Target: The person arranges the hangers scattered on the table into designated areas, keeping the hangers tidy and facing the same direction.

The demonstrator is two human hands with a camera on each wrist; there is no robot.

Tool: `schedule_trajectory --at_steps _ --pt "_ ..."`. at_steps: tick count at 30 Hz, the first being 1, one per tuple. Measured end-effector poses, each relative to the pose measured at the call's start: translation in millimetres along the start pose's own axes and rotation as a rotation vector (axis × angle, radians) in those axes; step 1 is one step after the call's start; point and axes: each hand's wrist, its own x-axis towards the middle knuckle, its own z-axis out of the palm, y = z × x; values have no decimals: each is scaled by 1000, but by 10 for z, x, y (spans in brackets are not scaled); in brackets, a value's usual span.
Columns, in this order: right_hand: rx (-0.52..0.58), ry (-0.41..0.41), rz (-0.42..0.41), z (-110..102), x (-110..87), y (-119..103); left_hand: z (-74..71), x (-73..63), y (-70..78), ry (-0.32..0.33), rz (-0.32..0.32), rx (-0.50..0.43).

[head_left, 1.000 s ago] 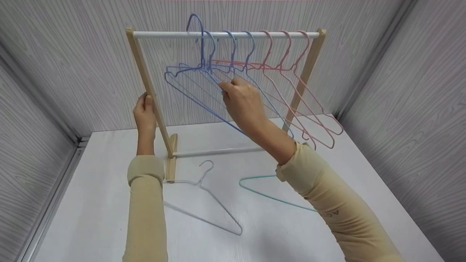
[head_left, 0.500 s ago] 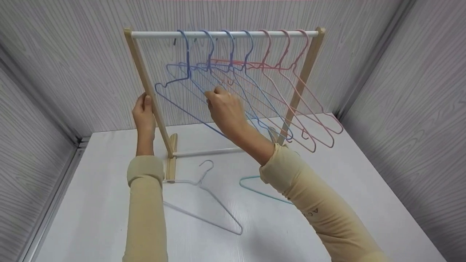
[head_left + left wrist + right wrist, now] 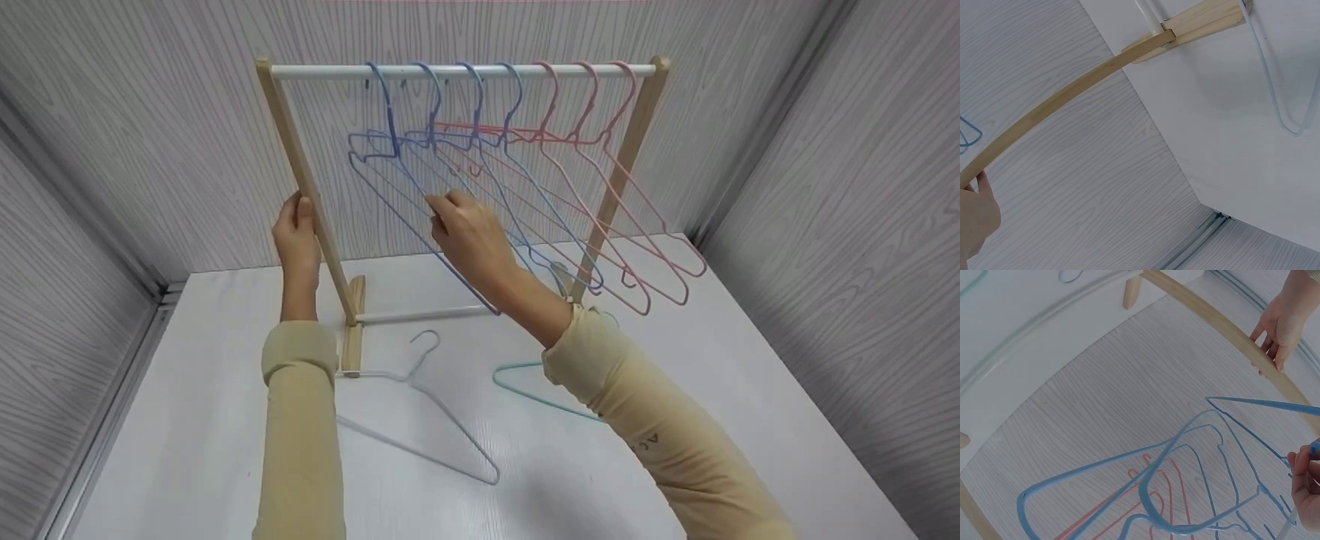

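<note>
Judging by the rail, most of the hanging is done: seven hangers have their hooks over it. Toward its right end are three pink hangers; left of them come three blue hangers, then the end blue hanger, nearest the left post with bare rail beyond it. Two look left over: a white hanger and a teal hanger, both flat on the bench in front of the rack. The rack itself stands toward the back edge.

The right hand pinches the sloping shoulder of the end blue hanger, fingers curled in tight. The left hand grips the left post, fingers and thumb round it; this probably steadies the rack.

The end blue hanger is thin and deep blue, with a rounded hook, small notches near the shoulder tips and a straight lower bar. It hangs at an angle, one corner swung toward the front edge of the bench. The two on the bench are partly covered by the sleeves, so their full outlines cannot be told.
</note>
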Motion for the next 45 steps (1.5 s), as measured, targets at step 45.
schedule_trajectory --at_steps 45 --pt "50 69 -27 290 -249 59 -5 0 6 -7 -17 -39"
